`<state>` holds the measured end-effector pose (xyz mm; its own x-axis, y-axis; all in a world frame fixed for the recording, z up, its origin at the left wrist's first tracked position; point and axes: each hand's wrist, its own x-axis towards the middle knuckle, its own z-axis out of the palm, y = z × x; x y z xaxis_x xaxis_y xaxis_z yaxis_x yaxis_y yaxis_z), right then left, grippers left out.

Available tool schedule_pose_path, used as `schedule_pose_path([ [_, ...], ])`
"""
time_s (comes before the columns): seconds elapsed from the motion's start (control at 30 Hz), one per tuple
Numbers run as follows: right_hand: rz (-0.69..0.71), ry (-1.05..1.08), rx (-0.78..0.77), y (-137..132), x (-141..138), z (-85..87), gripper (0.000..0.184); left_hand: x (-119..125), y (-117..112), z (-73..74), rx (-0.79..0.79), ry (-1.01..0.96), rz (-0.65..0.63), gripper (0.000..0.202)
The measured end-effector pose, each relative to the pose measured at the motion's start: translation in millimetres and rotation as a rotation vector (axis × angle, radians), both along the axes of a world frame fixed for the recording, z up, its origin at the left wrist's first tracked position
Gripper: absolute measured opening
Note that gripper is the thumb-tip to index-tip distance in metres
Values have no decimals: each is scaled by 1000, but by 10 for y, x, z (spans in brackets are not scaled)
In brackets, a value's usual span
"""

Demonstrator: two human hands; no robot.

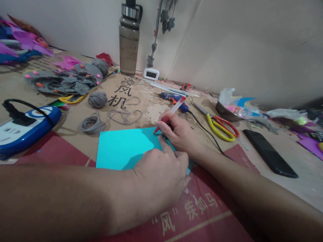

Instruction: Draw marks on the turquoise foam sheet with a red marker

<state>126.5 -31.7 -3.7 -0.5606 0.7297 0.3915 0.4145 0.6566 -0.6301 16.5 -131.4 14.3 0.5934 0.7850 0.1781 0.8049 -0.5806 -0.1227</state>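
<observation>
The cardboard-covered table (141, 97) runs out on all sides of your fingers. The turquoise sheet (118, 148) lies flat on it, directly under both hands, its near edge over the red printed board (202, 208).

Your left hand (161, 174) rests knuckles-up on the sheet's near right part and grips nothing. Its weight likely pins the paper so it cannot slide. The fingertips are hidden behind the knuckles, so you cannot tell how far they curl.

Your right hand (179, 134) lies just beyond the left thumb. Its fingers are closed tight around the red pen (171, 114), low on the barrel, probably for control. The tip touches the sheet at its far edge.

The black phone (270, 153) and the yellow-handled scissors (219, 126) lie to the right of your right fingers, apart from them.
</observation>
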Motion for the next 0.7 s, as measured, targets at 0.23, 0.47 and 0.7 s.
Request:
schedule_pose_path([
  [0.23, -31, -6, -20, -8, -16, 8, 19, -1, 5, 9, -49, 9, -7, 40],
  [0.47, -59, -12, 21, 5, -24, 4, 18, 0, -8, 25, -27, 10, -20, 40],
  [0.7, -90, 2, -3, 4, -22, -16, 17, 2, 0, 8, -14, 14, -26, 40],
])
